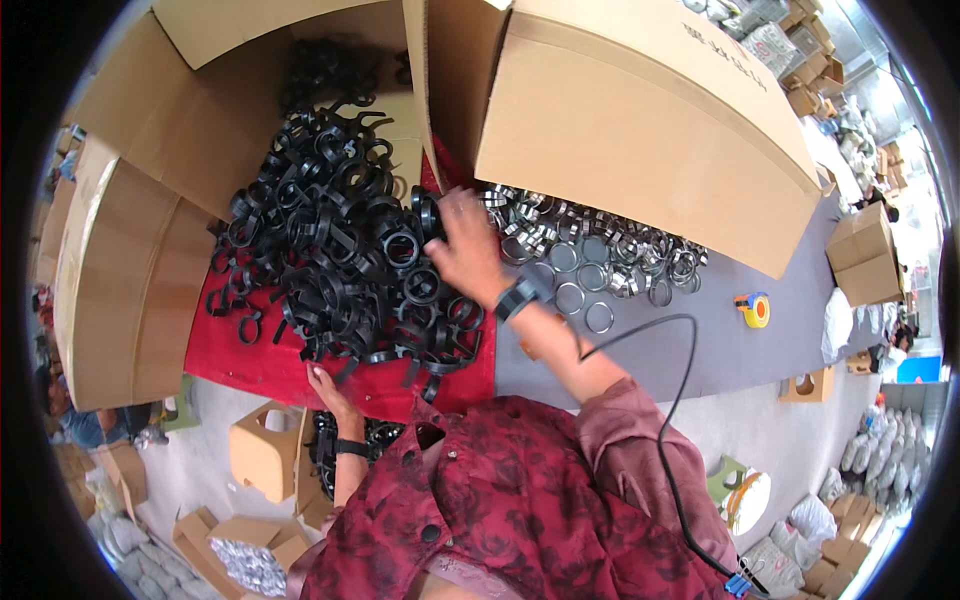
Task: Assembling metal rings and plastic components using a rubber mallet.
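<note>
A large heap of black plastic rings with tabs (335, 225) lies on a red cloth (235, 345) and runs back into an open cardboard box. My right hand (468, 245), slightly blurred, is over the heap's right side, thumb apart from the fingers. A dark watch (520, 296) circles that wrist. My left hand (335, 398) is at the cloth's front edge, fingers stretched up beside the lowest black rings, with nothing visible in it. A black band (351, 447) is on its wrist. Shiny metal rings (600, 250) spread out right of my right hand.
A big cardboard box (640, 140) lies behind the metal rings on a grey table cover (690, 340). Further right is a yellow tape roll (755, 310). A black cable (690, 370) crosses near my right arm. Below stand a tan stool (262, 450) and an open carton (215, 535).
</note>
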The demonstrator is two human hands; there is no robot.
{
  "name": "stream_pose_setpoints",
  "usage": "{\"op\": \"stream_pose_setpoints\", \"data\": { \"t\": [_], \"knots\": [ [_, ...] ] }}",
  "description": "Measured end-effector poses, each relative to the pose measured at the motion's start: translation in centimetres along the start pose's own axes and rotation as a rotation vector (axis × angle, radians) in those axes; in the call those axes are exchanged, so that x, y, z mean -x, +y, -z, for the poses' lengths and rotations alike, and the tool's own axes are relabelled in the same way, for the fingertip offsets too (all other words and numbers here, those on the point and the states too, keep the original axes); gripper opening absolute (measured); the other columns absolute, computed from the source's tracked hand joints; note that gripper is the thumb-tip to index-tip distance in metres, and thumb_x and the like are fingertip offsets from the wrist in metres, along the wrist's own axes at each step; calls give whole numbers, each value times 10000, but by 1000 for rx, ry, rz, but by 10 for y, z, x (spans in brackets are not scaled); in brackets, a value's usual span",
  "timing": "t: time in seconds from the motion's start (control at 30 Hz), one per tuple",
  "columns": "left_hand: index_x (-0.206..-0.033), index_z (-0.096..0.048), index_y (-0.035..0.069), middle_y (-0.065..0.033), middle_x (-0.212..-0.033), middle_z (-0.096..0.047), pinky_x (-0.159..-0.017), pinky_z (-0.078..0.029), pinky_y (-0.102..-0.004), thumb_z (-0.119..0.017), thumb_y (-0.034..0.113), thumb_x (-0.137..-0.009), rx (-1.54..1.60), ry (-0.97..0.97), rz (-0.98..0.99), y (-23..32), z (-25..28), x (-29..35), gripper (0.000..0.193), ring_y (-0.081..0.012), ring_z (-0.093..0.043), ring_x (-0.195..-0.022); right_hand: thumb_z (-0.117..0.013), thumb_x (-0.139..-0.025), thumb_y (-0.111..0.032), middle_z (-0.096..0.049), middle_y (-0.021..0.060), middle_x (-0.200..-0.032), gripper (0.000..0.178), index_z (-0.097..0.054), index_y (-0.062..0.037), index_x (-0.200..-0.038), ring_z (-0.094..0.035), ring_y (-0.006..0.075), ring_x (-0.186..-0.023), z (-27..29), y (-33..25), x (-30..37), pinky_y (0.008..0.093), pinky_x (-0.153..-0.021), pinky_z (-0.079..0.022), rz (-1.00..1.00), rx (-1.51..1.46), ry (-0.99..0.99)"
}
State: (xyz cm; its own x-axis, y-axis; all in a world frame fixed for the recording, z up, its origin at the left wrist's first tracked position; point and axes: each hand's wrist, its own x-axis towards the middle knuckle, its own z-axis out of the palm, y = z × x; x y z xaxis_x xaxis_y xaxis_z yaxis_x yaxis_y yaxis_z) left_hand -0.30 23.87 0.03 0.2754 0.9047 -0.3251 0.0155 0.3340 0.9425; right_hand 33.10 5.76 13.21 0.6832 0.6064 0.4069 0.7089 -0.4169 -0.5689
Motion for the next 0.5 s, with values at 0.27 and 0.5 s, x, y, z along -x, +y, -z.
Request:
{"op": "stream_pose_setpoints", "data": {
  "t": [0.27, 0.5],
  "knots": [
    [-1551, -305, 13, -189, -1564, -372, -1200, -274, -400, -547, 345, -1056, -198, -15, -108, -22, -13, 118, 643, -287, -366, -1441, -653, -894, -553, -562, 216, -1417, 747, -496, -75, -1446, -526, 392, -1303, 82, 312, 9, 489, -1072, -434, -353, 258, -220],
    [-1537, -326, 12, -216, -1521, -420, -1189, -282, -408, -567, 342, -1044, -286, 10, 158, -51, -20, 229, 640, -301, -401, -1416, -686, -856, -569, -440, 206, -1542, 786, -482, -117, -1466, -428, 422, -1405, 102, 229, 29, 492, -1128, -407, -237, 326, -184]
  ]
}}
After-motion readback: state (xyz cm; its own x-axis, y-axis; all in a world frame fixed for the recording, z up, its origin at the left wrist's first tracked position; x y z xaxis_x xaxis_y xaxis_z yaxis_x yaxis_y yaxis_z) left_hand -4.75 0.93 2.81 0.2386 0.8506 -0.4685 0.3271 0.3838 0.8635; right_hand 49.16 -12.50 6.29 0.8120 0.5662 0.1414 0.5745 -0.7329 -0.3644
